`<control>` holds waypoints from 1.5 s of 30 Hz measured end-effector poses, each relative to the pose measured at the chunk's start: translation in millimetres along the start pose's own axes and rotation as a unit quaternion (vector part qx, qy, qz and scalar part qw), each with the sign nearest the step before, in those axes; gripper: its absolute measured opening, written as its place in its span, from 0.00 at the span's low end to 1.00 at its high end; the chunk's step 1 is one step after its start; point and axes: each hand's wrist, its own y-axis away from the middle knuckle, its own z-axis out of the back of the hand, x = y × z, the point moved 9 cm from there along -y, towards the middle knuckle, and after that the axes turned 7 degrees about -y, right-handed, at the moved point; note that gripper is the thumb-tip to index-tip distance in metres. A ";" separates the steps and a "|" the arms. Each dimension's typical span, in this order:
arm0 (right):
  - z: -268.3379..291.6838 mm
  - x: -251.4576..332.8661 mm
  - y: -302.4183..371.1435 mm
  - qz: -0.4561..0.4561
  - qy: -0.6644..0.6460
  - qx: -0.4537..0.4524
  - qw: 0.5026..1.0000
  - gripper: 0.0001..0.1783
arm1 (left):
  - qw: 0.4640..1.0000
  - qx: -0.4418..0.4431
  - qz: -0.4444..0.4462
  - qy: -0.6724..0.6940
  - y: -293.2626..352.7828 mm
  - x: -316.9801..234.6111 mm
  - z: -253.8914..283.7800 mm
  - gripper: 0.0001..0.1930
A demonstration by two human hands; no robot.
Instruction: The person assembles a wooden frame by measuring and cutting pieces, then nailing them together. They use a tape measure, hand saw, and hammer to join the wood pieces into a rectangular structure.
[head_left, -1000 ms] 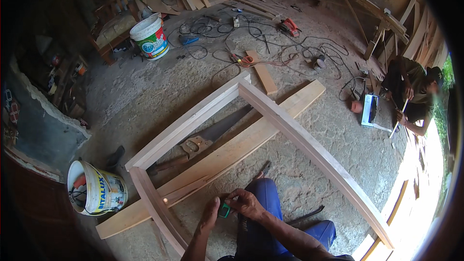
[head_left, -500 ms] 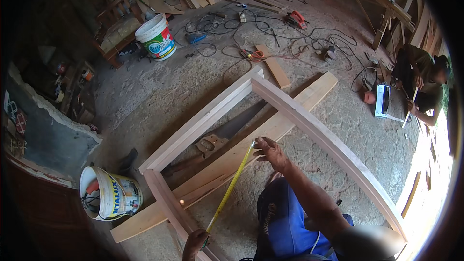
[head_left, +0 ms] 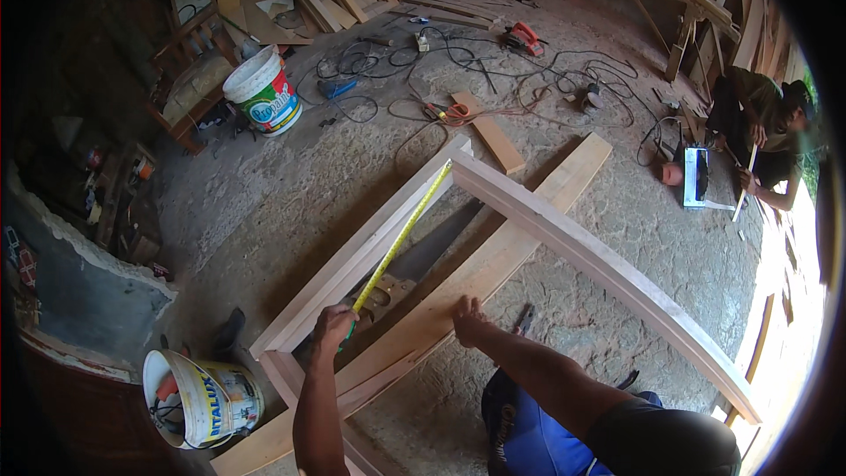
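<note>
My left hand [head_left: 333, 328] is closed round a tape measure, of which a bit of green shows under the fingers. Its yellow blade [head_left: 401, 238] runs out to the far corner of a pale wooden frame [head_left: 564, 220], along the inner side of the left rail. My right hand [head_left: 470, 317] holds nothing, its fingers extended at the near edge of a long plank [head_left: 493, 260]; whether they touch it I cannot tell. That plank lies crosswise beneath the frame. Between plank and rail is a handsaw [head_left: 441, 238], its wooden handle partly hidden by the tape blade.
At left stand a white paint bucket [head_left: 263, 97] and a bucket of tools [head_left: 207, 405]. Cables [head_left: 529, 79], a red power tool [head_left: 523, 39] and a short board [head_left: 489, 134] lie beyond the frame. A person [head_left: 762, 128] crouches at right, holding a thin strip.
My left hand has moved up and forward with the tape measure. My right hand has released the blade's end and drawn back toward the plank; that end is now at the frame's far corner.
</note>
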 end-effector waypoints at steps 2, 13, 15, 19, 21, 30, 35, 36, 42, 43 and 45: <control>-1.3 3.4 7.5 -0.023 -0.012 0.060 0.998 0.52 | 0.999 0.012 -0.023 -0.045 -29.6 -22.5 8.2 0.12; 1.1 11.9 13.2 -0.056 -0.022 0.080 0.995 0.55 | 0.994 0.038 0.032 -0.096 -122.6 -63.0 18.0 0.14; 12.5 20.0 22.8 -0.063 -0.029 0.102 0.992 0.56 | 0.995 0.048 0.044 -0.077 -121.7 -60.5 20.4 0.12; 5.7 -1.0 14.8 -0.068 -0.012 0.091 0.993 0.60 | 0.993 0.084 0.077 -0.019 -114.2 -90.4 14.8 0.06; 0.8 -11.1 9.5 -0.073 -0.048 0.090 0.992 0.62 | 0.992 0.095 0.077 -0.014 -114.1 -94.7 16.8 0.06; -11.5 3.0 2.0 0.051 0.132 0.099 0.985 0.52 | 0.980 -0.018 -0.016 -0.195 -72.5 47.4 88.0 0.13; -26.2 21.1 0.7 0.089 0.138 0.103 0.981 0.51 | 0.911 -0.068 0.184 -0.363 45.7 235.5 168.9 0.14; -17.0 -4.3 -1.8 0.054 0.146 0.092 0.983 0.50 | 0.901 0.022 0.182 -0.394 31.9 204.8 149.8 0.17; -12.3 4.6 7.2 0.070 0.167 0.089 0.979 0.47 | 0.860 -0.072 0.356 -0.357 95.4 278.4 197.4 0.16; -10.6 1.1 3.6 0.068 0.162 0.085 0.981 0.47 | 0.855 -0.069 0.371 -0.356 89.7 277.4 195.3 0.16; -8.3 -7.5 1.5 0.064 0.160 0.075 0.982 0.47 | 0.844 -0.063 0.401 -0.352 79.6 274.6 190.2 0.15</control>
